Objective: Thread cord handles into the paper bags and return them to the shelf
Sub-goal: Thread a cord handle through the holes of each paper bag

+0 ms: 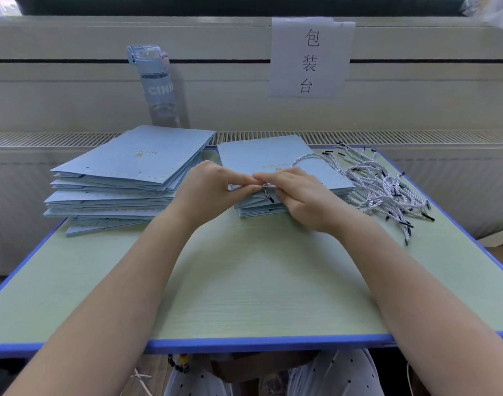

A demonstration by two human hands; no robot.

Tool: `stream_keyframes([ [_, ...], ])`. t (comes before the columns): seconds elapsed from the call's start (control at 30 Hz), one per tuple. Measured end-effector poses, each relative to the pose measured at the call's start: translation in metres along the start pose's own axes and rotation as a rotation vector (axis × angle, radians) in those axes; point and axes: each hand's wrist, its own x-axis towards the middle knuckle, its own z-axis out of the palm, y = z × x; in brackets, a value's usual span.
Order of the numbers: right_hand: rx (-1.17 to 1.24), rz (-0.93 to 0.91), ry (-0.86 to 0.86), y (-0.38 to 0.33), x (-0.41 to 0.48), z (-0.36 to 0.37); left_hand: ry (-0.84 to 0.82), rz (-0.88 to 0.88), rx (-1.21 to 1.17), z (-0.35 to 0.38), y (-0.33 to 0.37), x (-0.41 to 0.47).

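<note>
The left hand [210,181] pinches the top bag [273,155] edge; right hand [296,192] pinches the cord [304,157]; steady the edge, feed its tip straight through

The single view looks out from the person's head, facing forward and down across the table [244,281], whose near edge crosses the lower frame and whose far edge meets the wall [73,104] with its sign [310,57] and bottle [159,87]. Both forearms enter from the bottom corners, and the left hand [213,184] and right hand [299,192] meet at mid-frame over a bag [273,154] and a cord [301,159], near enough that single fingers [241,190] show. The wide lens bows the table's sides and takes in the stack [136,158] at left and the loose cords [387,184] at right.
</note>
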Motion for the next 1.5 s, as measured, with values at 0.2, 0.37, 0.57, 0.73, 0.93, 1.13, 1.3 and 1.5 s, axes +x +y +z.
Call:
stream_keyframes([
  [0.2,0.077,0.043,0.224,0.005,0.000,-0.005,0.037,-0.031,-0.005,-0.003,0.003,0.001],
  [0.37,0.202,0.126,0.354,0.010,-0.002,-0.020,0.080,-0.075,-0.035,-0.005,0.007,0.002],
  [0.57,0.006,0.120,0.426,0.016,0.002,-0.012,0.095,-0.050,-0.006,-0.004,0.008,0.003],
  [0.73,-0.115,0.129,0.532,0.033,0.000,-0.019,0.165,-0.082,0.056,-0.005,0.002,0.004],
  [0.93,-0.102,0.305,0.650,0.063,-0.012,-0.043,0.389,-0.160,0.233,-0.015,-0.005,0.004],
  [1.13,-0.098,0.527,0.821,0.075,-0.019,-0.053,0.395,-0.357,0.241,-0.019,-0.003,0.004],
  [1.3,0.343,0.348,0.758,0.034,-0.012,-0.046,0.371,-0.295,0.260,-0.012,0.009,0.004],
  [1.5,0.733,-0.011,0.446,-0.016,-0.006,-0.021,0.005,-0.114,-0.279,0.011,0.038,0.003],
])
